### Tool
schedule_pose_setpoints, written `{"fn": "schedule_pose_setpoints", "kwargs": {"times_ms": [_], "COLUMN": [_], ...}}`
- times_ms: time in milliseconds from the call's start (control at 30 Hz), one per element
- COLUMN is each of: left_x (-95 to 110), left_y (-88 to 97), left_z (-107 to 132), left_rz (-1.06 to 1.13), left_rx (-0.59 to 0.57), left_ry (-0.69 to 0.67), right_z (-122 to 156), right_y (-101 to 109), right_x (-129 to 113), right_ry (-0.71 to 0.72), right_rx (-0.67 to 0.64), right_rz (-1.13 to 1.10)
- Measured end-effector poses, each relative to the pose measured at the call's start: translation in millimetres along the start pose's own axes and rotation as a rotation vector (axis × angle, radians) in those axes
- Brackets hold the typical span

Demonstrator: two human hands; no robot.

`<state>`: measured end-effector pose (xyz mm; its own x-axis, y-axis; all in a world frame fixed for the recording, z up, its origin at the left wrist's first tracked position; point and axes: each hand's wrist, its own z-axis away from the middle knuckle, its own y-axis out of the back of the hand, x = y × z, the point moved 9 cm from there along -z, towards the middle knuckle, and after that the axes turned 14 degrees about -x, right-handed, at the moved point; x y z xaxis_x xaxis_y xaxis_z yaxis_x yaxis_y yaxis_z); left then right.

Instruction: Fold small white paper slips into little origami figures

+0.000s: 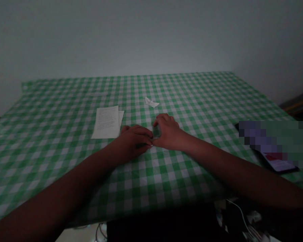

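Note:
My left hand (pixel 133 143) and my right hand (pixel 168 131) meet near the middle of a green-and-white gingham tablecloth (pixel 192 92). Between their fingertips is a small, dim object (pixel 156 132), partly hidden by my fingers. It looks like folded paper, though the dark picture does not settle this. Both hands hold it from either side. A folded white paper scrap (pixel 151 102) lies just beyond my hands, and a small stack of printed paper sheets (pixel 106 122) lies beyond and to the left of my left hand.
A smartphone (pixel 280 164), partly obscured by a pixelated patch, lies on the cloth at the right. A pale wall (pixel 151 37) stands behind the table. Below the near table edge are dark shapes and a white cable (pixel 239 215).

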<state>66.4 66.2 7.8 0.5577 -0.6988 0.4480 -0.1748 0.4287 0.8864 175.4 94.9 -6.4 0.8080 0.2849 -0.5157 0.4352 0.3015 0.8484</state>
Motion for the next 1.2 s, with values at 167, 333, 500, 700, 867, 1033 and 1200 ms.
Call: {"fn": "schedule_pose_setpoints", "kwargs": {"times_ms": [167, 333, 500, 700, 867, 1033, 1200], "left_x": [1.9, 2.3, 6.2, 6.4, 5.3, 4.7, 6.0], "left_y": [1.5, 0.3, -2.9, -5.4, -3.8, 0.9, 4.0], "left_z": [1.6, 2.6, 2.4, 5.1, 5.0, 4.9, 5.3], "left_rz": [-0.015, -0.035, -0.049, -0.06, -0.054, -0.05, -0.059], "left_rx": [0.01, 0.022, 0.013, 0.067, 0.077, 0.094, 0.134], "left_ry": [-0.001, -0.008, -0.014, -0.041, -0.047, -0.045, -0.012], "right_z": [-3.2, -2.3, 4.6, 12.1, 21.1, 26.9, 28.3], "right_y": [3.7, 9.8, 20.7, 20.3, 16.0, 8.4, 7.1], "right_x": [10.0, 13.7, 8.5, -13.7, -27.4, -36.6, -42.4], "right_ry": [0.03, 0.147, 0.235, 0.373, 0.47, 0.486, 0.451], "right_rx": [0.023, 0.04, 0.012, -0.039, -0.067, -0.083, -0.01], "right_rz": [-0.034, -0.052, -0.143, -0.017, 0.092, 0.228, 0.278]}}
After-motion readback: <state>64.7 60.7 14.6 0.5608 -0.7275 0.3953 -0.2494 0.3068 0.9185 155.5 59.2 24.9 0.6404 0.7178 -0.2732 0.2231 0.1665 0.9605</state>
